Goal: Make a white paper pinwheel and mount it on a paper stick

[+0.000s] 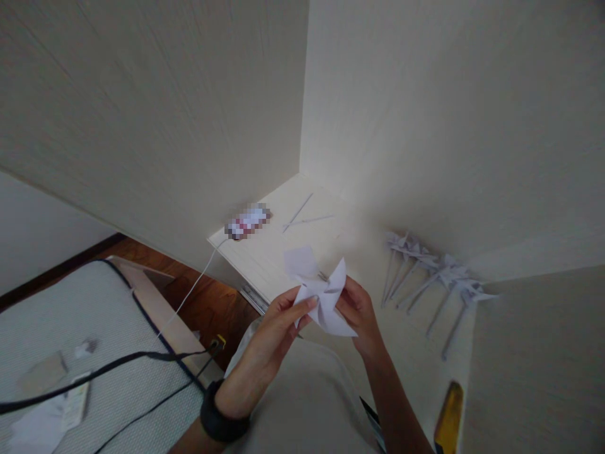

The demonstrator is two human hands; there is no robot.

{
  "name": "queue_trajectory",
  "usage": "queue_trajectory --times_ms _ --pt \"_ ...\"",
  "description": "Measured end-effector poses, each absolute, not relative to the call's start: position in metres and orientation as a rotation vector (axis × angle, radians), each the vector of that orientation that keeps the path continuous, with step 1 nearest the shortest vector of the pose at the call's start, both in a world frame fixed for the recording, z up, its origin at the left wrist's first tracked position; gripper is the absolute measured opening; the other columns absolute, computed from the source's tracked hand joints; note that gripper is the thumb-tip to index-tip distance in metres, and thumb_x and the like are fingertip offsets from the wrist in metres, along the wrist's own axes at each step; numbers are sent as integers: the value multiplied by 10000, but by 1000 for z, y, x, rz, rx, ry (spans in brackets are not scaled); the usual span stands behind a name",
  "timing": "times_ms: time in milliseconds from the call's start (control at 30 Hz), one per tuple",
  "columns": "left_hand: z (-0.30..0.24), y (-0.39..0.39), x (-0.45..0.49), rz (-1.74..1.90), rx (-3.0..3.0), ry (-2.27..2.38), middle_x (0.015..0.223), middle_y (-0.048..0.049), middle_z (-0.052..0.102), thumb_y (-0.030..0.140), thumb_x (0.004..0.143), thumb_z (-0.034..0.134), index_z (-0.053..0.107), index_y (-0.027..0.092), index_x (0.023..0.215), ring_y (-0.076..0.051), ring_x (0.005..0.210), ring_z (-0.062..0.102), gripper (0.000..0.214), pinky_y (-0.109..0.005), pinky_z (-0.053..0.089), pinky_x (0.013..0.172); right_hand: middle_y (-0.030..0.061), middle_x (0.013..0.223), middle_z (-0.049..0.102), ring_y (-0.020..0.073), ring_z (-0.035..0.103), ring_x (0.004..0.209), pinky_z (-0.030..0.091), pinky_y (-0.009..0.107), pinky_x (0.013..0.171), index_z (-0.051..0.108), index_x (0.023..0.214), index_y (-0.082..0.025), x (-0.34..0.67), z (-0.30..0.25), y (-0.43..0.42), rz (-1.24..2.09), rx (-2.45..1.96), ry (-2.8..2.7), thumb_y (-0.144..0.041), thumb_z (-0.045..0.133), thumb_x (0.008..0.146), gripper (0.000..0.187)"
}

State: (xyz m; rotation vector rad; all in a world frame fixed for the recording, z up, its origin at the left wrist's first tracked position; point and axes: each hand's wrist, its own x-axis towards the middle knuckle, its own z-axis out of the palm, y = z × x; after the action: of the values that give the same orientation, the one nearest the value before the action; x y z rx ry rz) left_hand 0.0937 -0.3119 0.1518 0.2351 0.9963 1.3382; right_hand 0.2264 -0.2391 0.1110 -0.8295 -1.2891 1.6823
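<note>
A white folded paper pinwheel (325, 309) is held up between my two hands, close to my body and over the desk's near edge. My left hand (286, 318) grips it from the left, its thumb pressed near the centre and its fingers behind. At the right side, my right hand (358, 310) pinches a blade, with part of the fingers hidden by the paper. Just behind lies a square of white paper (301, 261) on the desk. Something thin and dark beside it is too small to name.
Several paper pinwheels on sticks (437, 268) lie along the right wall. Two thin sticks (307, 221) cross near the back corner. A blurred-out device (248, 221) with a white cable (196, 282) sits at the left edge. A yellow tool (449, 416) rests front right. Left stands a mattress (113, 321).
</note>
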Motion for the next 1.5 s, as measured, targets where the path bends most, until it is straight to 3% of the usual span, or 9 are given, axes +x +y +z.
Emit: queue_trajectory --times_ms 133,267,367,567,867,1500 --pt "150 -309 91 1363 320 1056 903 -47 747 252 732 791 761 167 923 -142 803 637 211 -237 460 816 11 748 639 164 609 726 487 252 720 680 850 -209 229 113 -241 1676 -853 -1274 -503 630 867 299" --pt "149 -307 90 1375 423 1168 864 -40 738 270 736 786 756 159 872 -162 805 624 177 -257 450 815 55 846 699 205 655 778 512 309 765 697 971 -215 228 115 -243 1743 -835 -1255 -654 620 799 478" --pt "148 -306 91 1341 498 1220 838 -32 732 287 749 775 754 160 868 -174 803 616 175 -267 446 799 55 905 727 229 682 842 519 336 816 696 1034 -237 229 118 -245 1766 -838 -1228 -636 728 705 519" --pt "149 -298 99 1288 630 1228 812 -24 727 302 678 821 752 164 808 -191 799 626 202 -276 451 787 61 869 734 248 690 838 537 349 773 711 907 -211 242 122 -250 1689 -926 -1178 -519 802 668 400" --pt "151 -277 130 1195 782 1069 800 -19 722 231 644 840 694 175 809 -190 802 648 227 -276 467 777 76 849 757 261 701 814 556 390 775 719 897 -187 269 125 -269 1502 -1068 -1050 -477 820 662 387" --pt "153 -281 128 1162 1000 1112 945 -58 741 169 731 772 709 190 953 -188 868 671 233 -281 499 834 59 822 763 257 707 769 557 370 723 713 837 -205 290 111 -269 1427 -1099 -923 -445 824 644 327"
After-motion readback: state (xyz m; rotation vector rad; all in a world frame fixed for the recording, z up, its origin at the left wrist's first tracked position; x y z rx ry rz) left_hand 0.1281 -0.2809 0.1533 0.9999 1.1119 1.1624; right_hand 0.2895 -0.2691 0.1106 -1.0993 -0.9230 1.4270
